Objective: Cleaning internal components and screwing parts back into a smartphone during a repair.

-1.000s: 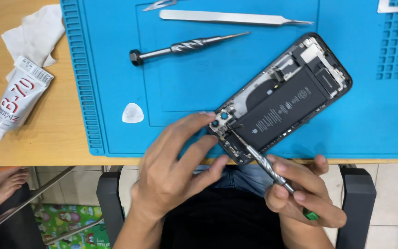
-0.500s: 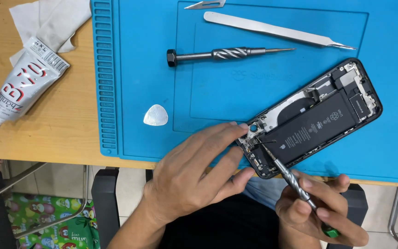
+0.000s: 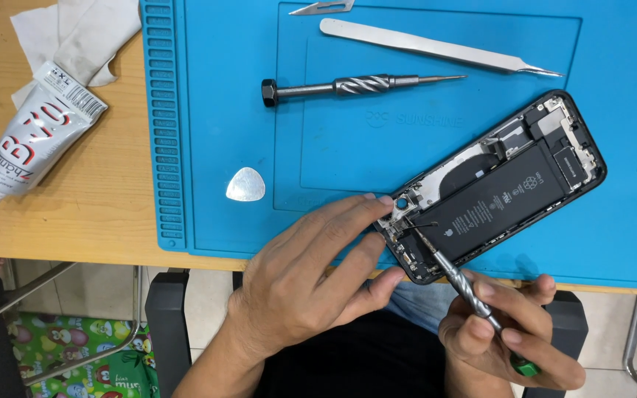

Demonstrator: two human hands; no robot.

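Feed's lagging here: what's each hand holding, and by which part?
Right hand holds a screwdriver by its handle; left hand fingers steady the opened phone at its lower end.

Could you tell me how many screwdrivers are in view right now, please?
2. One screwdriver lies on the blue mat below the tweezers; the other screwdriver is in the right hand, tip in the opened phone.

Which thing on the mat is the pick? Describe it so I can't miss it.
Start at the blue mat, then its lower left area, left of the opened phone. The pick is the small, flat, silvery rounded triangle lying alone there, unlike the long metal tools above.
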